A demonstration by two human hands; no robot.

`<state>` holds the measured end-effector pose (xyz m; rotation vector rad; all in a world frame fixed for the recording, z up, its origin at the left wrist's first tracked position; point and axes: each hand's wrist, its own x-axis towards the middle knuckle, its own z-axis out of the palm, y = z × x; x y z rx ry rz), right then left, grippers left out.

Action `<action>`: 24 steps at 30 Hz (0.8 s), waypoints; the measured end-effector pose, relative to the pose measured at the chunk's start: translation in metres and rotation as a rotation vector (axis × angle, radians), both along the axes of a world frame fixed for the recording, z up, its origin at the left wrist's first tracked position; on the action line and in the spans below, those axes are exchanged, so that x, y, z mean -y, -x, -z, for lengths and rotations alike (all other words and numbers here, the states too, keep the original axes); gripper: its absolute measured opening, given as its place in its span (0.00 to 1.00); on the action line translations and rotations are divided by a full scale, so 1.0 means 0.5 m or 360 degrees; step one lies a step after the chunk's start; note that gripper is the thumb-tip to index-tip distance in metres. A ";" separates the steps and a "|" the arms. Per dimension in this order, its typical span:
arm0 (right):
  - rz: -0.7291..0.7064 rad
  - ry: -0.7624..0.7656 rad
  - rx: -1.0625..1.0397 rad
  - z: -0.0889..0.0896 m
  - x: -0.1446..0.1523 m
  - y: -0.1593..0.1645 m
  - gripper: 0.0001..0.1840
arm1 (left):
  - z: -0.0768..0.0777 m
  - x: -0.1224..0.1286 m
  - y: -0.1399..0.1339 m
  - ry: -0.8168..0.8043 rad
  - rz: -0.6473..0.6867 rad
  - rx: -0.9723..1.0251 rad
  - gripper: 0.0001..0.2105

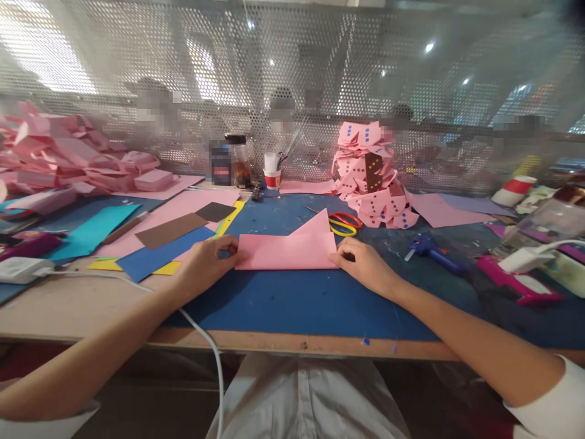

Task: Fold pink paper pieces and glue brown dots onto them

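A folded sheet of pink paper (pixel 286 251) lies low over the blue mat (pixel 292 305), with a pointed flap rising behind its right half. My left hand (pixel 208 263) pinches its left end between thumb and fingers. At the opposite end my right hand (pixel 363 262) grips the right edge the same way. Just behind the right hand, scissors (pixel 346 224) with red and yellow handles rest on the mat, partly covered by the paper's flap.
Pink paper pieces (pixel 68 152) are heaped at the left. Blue (pixel 164 253) and brown (pixel 171 230) sheets lie nearer. Dotted pink pieces (pixel 372 177) are stacked behind the scissors. A blue glue gun (pixel 434 253) lies right. A white cable (pixel 201 329) crosses the table edge.
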<state>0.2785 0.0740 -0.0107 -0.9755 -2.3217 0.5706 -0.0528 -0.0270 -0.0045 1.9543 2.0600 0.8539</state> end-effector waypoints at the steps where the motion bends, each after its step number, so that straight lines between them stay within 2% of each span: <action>1: 0.0001 0.0010 -0.0006 0.001 -0.001 0.000 0.17 | 0.001 -0.001 0.001 -0.0001 -0.0011 -0.0001 0.14; 11: -0.0069 0.0021 -0.0067 0.010 -0.010 -0.005 0.17 | -0.002 -0.004 0.000 0.0029 -0.0061 0.0009 0.14; 16: -0.0043 0.0010 -0.0048 0.009 -0.010 -0.004 0.16 | 0.002 -0.004 0.006 -0.0018 -0.0019 0.0047 0.13; 21: -0.0008 0.0008 -0.0043 0.007 -0.011 -0.002 0.16 | 0.006 0.000 0.010 -0.0015 -0.0036 0.0270 0.21; 24: -0.0003 -0.0003 -0.0052 0.008 -0.012 0.000 0.17 | 0.005 0.001 0.009 0.0019 -0.0092 0.0210 0.23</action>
